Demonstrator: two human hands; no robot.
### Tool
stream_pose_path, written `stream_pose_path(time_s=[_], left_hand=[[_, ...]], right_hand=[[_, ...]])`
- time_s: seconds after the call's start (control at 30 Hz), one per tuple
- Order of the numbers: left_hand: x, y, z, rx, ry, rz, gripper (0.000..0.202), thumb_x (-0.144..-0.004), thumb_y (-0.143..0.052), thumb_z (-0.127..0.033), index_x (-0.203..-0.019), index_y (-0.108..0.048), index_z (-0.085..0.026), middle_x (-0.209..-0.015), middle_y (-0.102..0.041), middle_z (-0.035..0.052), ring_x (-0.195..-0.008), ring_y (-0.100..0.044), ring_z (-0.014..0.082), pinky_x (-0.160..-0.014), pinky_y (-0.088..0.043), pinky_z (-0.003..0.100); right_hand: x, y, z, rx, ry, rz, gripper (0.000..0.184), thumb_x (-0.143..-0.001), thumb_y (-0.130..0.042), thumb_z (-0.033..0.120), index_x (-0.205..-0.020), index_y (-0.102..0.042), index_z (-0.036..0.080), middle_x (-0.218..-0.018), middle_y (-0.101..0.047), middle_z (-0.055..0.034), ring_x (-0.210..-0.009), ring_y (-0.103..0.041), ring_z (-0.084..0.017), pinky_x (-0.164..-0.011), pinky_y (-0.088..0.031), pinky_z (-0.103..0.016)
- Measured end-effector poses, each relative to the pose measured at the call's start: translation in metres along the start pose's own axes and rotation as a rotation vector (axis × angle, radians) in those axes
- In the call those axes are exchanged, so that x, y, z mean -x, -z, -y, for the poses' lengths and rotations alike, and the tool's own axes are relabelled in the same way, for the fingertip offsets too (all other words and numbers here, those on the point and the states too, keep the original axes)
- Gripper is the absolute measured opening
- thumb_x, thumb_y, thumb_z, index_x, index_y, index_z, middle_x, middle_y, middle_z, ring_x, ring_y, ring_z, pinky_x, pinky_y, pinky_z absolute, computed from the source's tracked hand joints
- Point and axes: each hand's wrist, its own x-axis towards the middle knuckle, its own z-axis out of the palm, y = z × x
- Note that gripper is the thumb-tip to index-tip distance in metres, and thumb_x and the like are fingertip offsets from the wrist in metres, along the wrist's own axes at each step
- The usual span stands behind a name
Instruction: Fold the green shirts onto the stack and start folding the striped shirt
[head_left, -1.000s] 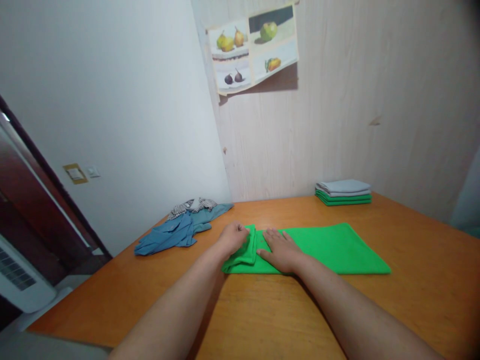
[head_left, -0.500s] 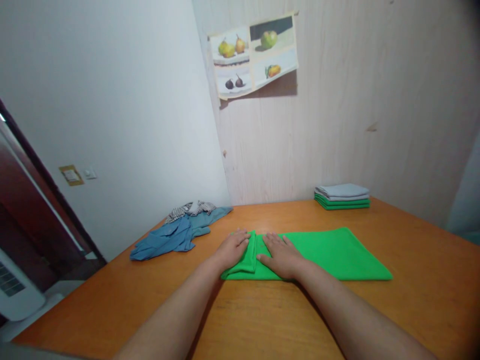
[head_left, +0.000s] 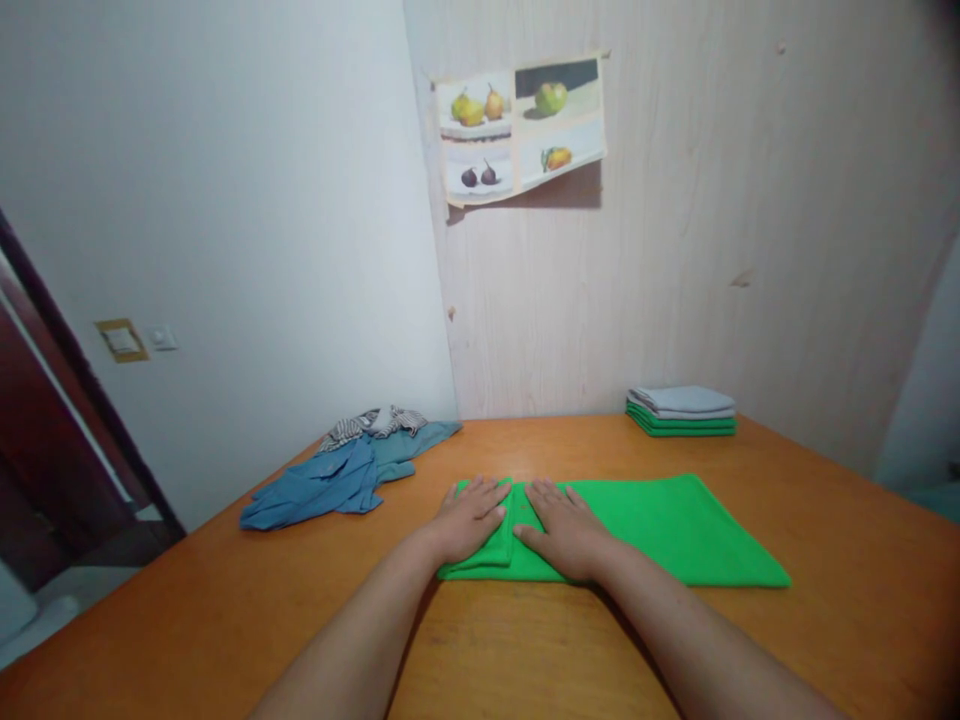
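From far off, I look through the head camera and start at the left. A dark red door (head_left: 34, 470) is at the edge. Next to it, a switch (head_left: 121, 341) and a small white plate (head_left: 163, 337) sit side by side on the white wall (head_left: 285, 200).

Then comes a messy pile (head_left: 322, 485) of blue clothes on the orange surface (head_left: 525, 655). A stripy cloth (head_left: 379, 424) lies at the back of the pile.

Now my left hand (head_left: 469, 522). It is flat, palm down, with its fingers a little apart. It lies on the folded left end of the green cloth (head_left: 675, 530) and grips nothing. The edge of the fold runs between my two hands. High above, a fruit poster (head_left: 521, 130) hangs on the pale wall (head_left: 675, 180), and its bottom edge slants.

My right hand (head_left: 562, 530) is flat too, with the thumb out wide toward the left hand. It touches the cloth just to the right of the fold and holds nothing.

The cloth lies in the middle of the surface, in front of me. Its long flat part goes out to the right, past my hand, and ends in a slanted side. Behind that part, near the pale wall, is a neat stack (head_left: 681, 412), grey on top and green below.
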Motion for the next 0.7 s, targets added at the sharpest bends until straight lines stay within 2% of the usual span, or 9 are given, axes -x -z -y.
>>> stream_pose_path(time_s=[0.1,0.23,0.33,0.4,0.47,0.57,0.7], left_hand=[[0.002,0.002,-0.004,0.019,0.006,0.006,0.060,-0.101,-0.028,-0.059,-0.156,-0.032,-0.034,-0.165,-0.024,0.0011,-0.154,-0.013,0.0256,-0.123,-0.003,0.053],[0.003,0.008,-0.006,0.158,0.015,0.018,0.064,-0.100,-0.022,-0.062,-0.155,-0.035,-0.032,-0.164,-0.026,0.0003,-0.154,-0.011,0.0245,-0.124,-0.001,0.050],[0.004,0.011,-0.004,0.273,0.007,0.017,0.067,-0.100,-0.018,-0.063,-0.154,-0.038,-0.029,-0.163,-0.028,-0.0009,-0.154,-0.012,0.0223,-0.125,-0.004,0.045],[0.004,0.011,-0.002,0.341,0.005,-0.006,0.067,-0.100,-0.019,-0.063,-0.153,-0.041,-0.028,-0.162,-0.030,-0.0009,-0.154,-0.015,0.0208,-0.125,-0.009,0.041],[0.005,0.010,-0.002,0.393,0.010,-0.039,0.067,-0.100,-0.021,-0.064,-0.151,-0.044,-0.028,-0.161,-0.032,-0.0009,-0.153,-0.019,0.0199,-0.125,-0.012,0.039],[0.005,0.010,-0.001,0.419,0.011,-0.040,0.066,-0.100,-0.021,-0.063,-0.150,-0.046,-0.027,-0.160,-0.034,-0.0014,-0.153,-0.019,0.0204,-0.125,-0.012,0.038],[0.003,0.006,-0.001,0.423,0.010,-0.020,0.065,-0.101,-0.021,-0.061,-0.151,-0.044,-0.026,-0.161,-0.032,-0.0010,-0.153,-0.016,0.0221,-0.125,-0.008,0.041]], right_hand=[[0.001,0.000,-0.001,0.006,0.006,0.000,0.087,-0.094,-0.031,0.068,-0.158,-0.026,0.009,-0.165,-0.019,-0.0126,-0.154,-0.012,-0.028,-0.124,-0.006,-0.050],[0.003,0.000,-0.002,0.005,0.013,-0.044,0.082,-0.095,-0.036,0.065,-0.157,-0.031,0.011,-0.164,-0.024,-0.0137,-0.152,-0.019,-0.029,-0.123,-0.011,-0.050],[0.006,0.003,0.001,-0.003,0.067,-0.168,0.065,-0.096,-0.043,0.054,-0.148,-0.047,0.015,-0.156,-0.042,-0.0141,-0.145,-0.036,-0.030,-0.120,-0.022,-0.048],[0.010,0.008,0.008,-0.024,0.145,-0.267,0.048,-0.097,-0.045,0.045,-0.133,-0.061,0.017,-0.140,-0.060,-0.0138,-0.130,-0.053,-0.027,-0.113,-0.034,-0.043],[0.017,0.013,0.016,-0.054,0.244,-0.334,0.035,-0.097,-0.047,0.039,-0.118,-0.067,0.018,-0.121,-0.069,-0.0120,-0.114,-0.061,-0.025,-0.102,-0.044,-0.039],[0.028,0.017,0.030,-0.087,0.391,-0.349,0.027,-0.094,-0.053,0.037,-0.111,-0.066,0.020,-0.112,-0.069,-0.0099,-0.107,-0.061,-0.024,-0.096,-0.047,-0.039],[0.034,0.011,0.039,-0.062,0.497,-0.289,0.036,-0.087,-0.061,0.032,-0.121,-0.063,0.022,-0.129,-0.063,-0.0108,-0.121,-0.055,-0.026,-0.105,-0.043,-0.045]])
